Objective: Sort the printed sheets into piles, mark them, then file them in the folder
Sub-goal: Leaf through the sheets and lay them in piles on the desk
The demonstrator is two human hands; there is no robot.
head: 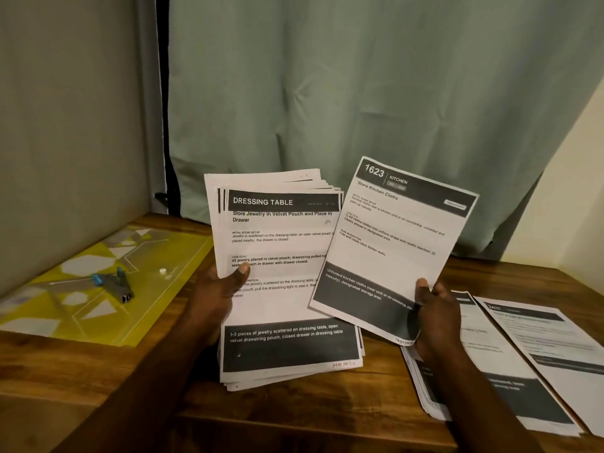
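White printed stack (287,341), gripped by the left hand (215,295), tilts over the wooden table (294,416). Just right of the stack, the right hand (434,315) pinches one kitchen sheet (392,243). Farther right lie two piles (539,354); left, the yellow folder (81,308).

I am looking down on a brown plank-wood worktop (294,416) with clear grain, which fills the near part of my view. At its far side hangs a pale grey-green fabric curtain (359,93), creased in long soft folds and reaching down behind the worktop's far edge. On the left stands a flat grey-beige wall panel (65,125), meeting the curtain at a narrow black vertical strip (162,93). At the far right I make out a plain cream wall (581,191). The light is warm and dim.
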